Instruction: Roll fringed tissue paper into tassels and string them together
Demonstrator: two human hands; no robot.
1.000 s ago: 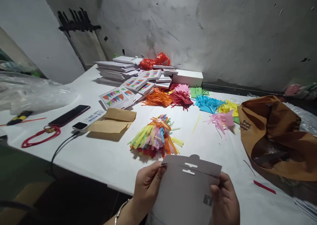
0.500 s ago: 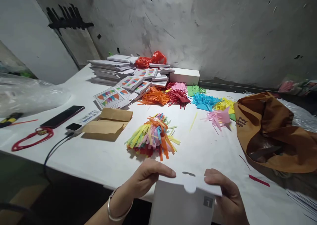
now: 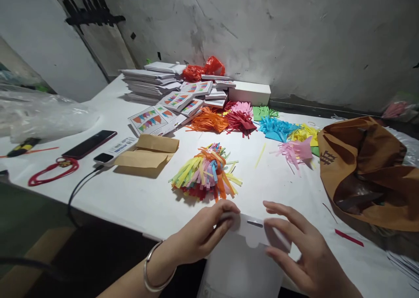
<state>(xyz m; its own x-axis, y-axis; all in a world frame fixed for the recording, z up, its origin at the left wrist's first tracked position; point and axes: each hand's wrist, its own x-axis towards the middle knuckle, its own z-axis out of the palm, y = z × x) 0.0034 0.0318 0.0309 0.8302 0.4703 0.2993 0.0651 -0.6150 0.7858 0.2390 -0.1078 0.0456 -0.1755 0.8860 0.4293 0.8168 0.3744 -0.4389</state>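
Observation:
A white cardboard box (image 3: 244, 263) with a hang-slot flap (image 3: 242, 228) stands upright at the table's near edge, its lower part cut off by the frame. My left hand (image 3: 204, 228), with a silver bangle at the wrist, is closed on the left end of the flap. Around the flap's right end, my right hand (image 3: 304, 245) has its fingers spread, index finger and thumb close to the card; firm contact cannot be made out. Just beyond the box lies a multicoloured bundle of paper tassels (image 3: 206, 171).
Flat printed boxes (image 3: 152, 119) and a white stack (image 3: 150, 86) stand at the back. Tassel bunches in orange (image 3: 209, 121) and blue (image 3: 276, 128) lie along the middle. A brown bag (image 3: 369, 171) is at right; a phone (image 3: 90, 143) and brown paper (image 3: 147, 154) are at left.
My right hand has loosened from the flap and its fingers have spread. My left fingers have curled round the flap's end. The printed "1" on the box no longer shows.

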